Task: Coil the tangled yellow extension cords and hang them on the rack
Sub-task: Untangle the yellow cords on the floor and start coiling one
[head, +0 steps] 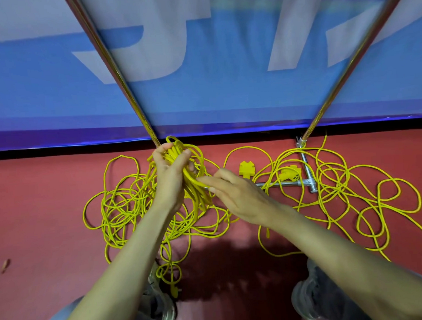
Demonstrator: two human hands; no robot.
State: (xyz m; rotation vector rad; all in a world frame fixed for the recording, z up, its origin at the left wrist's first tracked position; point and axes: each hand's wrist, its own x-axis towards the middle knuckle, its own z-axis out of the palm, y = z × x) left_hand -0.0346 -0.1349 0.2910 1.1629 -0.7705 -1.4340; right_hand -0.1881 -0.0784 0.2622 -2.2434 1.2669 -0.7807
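My left hand [168,175] grips a bundle of coiled yellow cord loops [178,150] held up above the floor. My right hand [232,192] pinches one strand [194,180] of that bundle just below the left hand. More tangled yellow cord [120,203] spreads over the red floor to the left, and another tangle [349,186] lies to the right. A yellow socket block [245,168] and a yellow plug [289,174] lie between the tangles. The rack's two metal poles [121,76] [341,81] rise on either side.
The rack's metal base bar [305,163] lies on the floor under the right tangle. A blue banner [215,100] hangs behind the rack. My shoes [303,298] stand at the bottom, with a cord end and plug [173,286] by the left one.
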